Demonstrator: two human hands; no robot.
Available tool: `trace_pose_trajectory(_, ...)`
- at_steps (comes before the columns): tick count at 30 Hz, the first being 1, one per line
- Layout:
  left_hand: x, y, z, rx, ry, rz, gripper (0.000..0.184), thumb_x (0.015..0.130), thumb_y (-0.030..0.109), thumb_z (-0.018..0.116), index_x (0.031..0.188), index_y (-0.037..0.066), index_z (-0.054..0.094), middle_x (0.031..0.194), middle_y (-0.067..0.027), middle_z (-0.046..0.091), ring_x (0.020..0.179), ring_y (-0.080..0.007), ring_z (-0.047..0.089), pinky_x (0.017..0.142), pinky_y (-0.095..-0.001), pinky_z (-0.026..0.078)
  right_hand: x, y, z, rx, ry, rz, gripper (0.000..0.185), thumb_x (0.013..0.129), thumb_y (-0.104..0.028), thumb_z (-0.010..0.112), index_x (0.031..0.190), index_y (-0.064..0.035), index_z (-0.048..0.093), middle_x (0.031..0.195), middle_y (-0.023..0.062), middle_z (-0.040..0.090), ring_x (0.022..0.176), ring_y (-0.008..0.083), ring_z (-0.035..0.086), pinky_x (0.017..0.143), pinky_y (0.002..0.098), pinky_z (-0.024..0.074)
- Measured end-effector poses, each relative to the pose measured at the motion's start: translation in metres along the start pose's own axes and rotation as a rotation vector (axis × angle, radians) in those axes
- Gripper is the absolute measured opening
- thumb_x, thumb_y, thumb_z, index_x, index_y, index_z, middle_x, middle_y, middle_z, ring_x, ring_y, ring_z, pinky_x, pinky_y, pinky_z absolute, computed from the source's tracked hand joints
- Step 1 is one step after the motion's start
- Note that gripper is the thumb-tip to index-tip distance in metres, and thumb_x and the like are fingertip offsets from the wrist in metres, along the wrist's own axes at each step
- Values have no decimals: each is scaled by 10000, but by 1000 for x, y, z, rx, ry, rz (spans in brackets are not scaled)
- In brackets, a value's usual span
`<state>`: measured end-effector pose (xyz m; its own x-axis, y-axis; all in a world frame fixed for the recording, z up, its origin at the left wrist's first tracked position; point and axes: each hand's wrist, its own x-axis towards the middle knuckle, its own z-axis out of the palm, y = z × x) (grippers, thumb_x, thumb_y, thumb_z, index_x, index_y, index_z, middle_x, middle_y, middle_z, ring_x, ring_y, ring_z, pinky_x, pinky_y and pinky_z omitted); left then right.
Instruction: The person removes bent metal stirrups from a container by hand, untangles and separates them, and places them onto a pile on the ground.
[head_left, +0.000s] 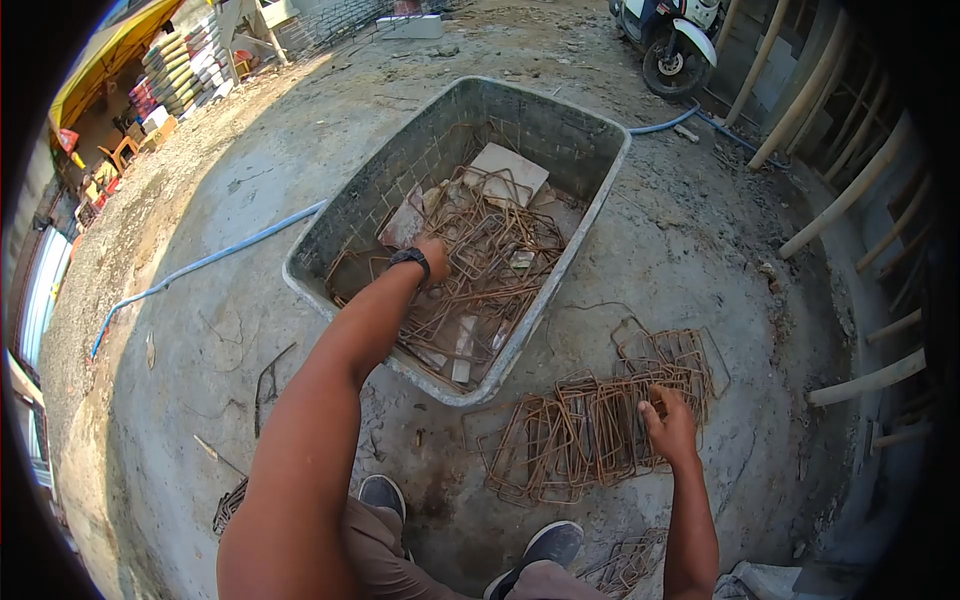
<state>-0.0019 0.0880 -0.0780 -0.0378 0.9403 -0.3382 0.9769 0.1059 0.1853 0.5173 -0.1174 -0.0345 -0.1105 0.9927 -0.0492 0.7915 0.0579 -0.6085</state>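
Observation:
My left hand (434,260), with a dark watch (410,262) at the wrist, reaches down into a large grey plastic tub (470,392). It is at a tangle of rusty bent steel stirrups (480,235); its fingers are mostly hidden, so any grip cannot be made out. Over the right end of a row of rusty rectangular stirrups (570,430) on the ground is my right hand (672,430). Its thumb stands apart from the curled fingers, and nothing shows between them. Pale tile pieces (508,174) lie among the steel in the tub.
A blue hose (225,250) runs behind the tub across the concrete. More stirrups (630,565) lie by my right shoe (550,550), and bent wire (268,385) lies left. Wooden poles (845,205) lean along the right wall; a motorcycle (680,50) stands behind.

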Motion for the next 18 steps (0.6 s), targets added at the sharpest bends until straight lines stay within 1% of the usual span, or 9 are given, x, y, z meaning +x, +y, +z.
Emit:
trace_pose_trajectory(2, 13, -12, 13, 176, -93, -87, 445, 830, 328, 707, 1182, 56, 727, 1186, -222, 699, 1084, -360, 682, 908, -453, 556, 5, 6, 5, -24, 24, -57, 342, 940, -203, 696, 1199, 13, 643, 1028, 167, 639, 895, 299, 673, 803, 397, 531)
trace_pose_trajectory(3, 18, -15, 17, 263, -140, -130, 469, 835, 353, 704, 1202, 62, 722, 1214, -220, 691, 1112, -357, 675, 924, -450, 550, 7, 4, 4, -23, 17, -52, 346, 936, -204, 699, 1203, 9, 642, 1041, 176, 642, 910, 317, 671, 812, 406, 529)
trace_pose_trajectory(5, -6, -1, 4, 288, -253, -99, 517, 857, 413, 670, 1235, 63, 707, 1256, -207, 677, 1158, -356, 655, 957, -446, 536, 9, -1, 4, -15, 1, -40, 356, 928, -208, 704, 1210, 1, 642, 1068, 195, 646, 940, 352, 666, 830, 425, 524)
trace_pose_trajectory(7, -12, 2, 0, 303, -324, -96, 565, 871, 468, 635, 1259, 62, 696, 1289, -193, 665, 1194, -351, 639, 984, -443, 523, 12, 3, 8, 20, -10, -11, 365, 932, -225, 699, 1208, 6, 642, 1066, 197, 645, 943, 354, 666, 839, 424, 522)
trace_pose_trajectory(10, -9, 0, 3, 332, -334, -121, 610, 880, 523, 596, 1270, 63, 689, 1312, -179, 658, 1220, -338, 628, 1009, -436, 511, 15, 4, 11, 36, -17, 4, 377, 937, -249, 692, 1205, 11, 641, 1064, 201, 646, 951, 354, 665, 853, 422, 520)
trace_pose_trajectory(14, 1, -9, 28, 363, -297, -153, 587, 866, 496, 625, 1269, 74, 694, 1310, -184, 659, 1219, -320, 632, 1018, -422, 507, 16, 15, 14, 26, 1, -39, 367, 940, -239, 691, 1202, 12, 641, 1063, 202, 653, 950, 354, 668, 854, 422, 522)
trace_pose_trajectory(18, 12, -24, 40, 378, -258, -223, 568, 852, 469, 655, 1268, 85, 698, 1307, -188, 659, 1217, -302, 636, 1027, -408, 503, 11, 7, 8, 60, 13, -32, 336, 934, -193, 698, 1199, 7, 642, 1062, 196, 661, 956, 355, 669, 852, 418, 525)
